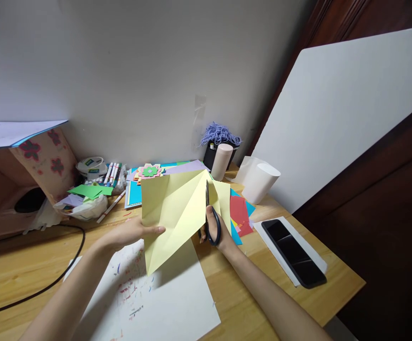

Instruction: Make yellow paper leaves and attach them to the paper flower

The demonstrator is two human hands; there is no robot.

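A creased sheet of pale yellow paper (170, 203) is held up above the table, with a cut running through its right part. My left hand (135, 232) pinches its left edge, thumb in front and the other fingers behind. In my right hand (217, 229) is a pair of scissors (214, 232) with dark handles, thumb through one loop. The blades point up and away, at the cut in the paper. Part of the scissors is hidden behind the sheet. Under the paper lies a white board (170, 308) with coloured marks.
A black phone (294, 253) lies on white paper at the right. Red paper pieces (239, 213), a white paper roll (261, 183) and a pinkish cylinder (222, 161) stand or lie behind. Markers (111, 174), a bag of scraps (90, 208) and a black cable (74, 259) are at left.
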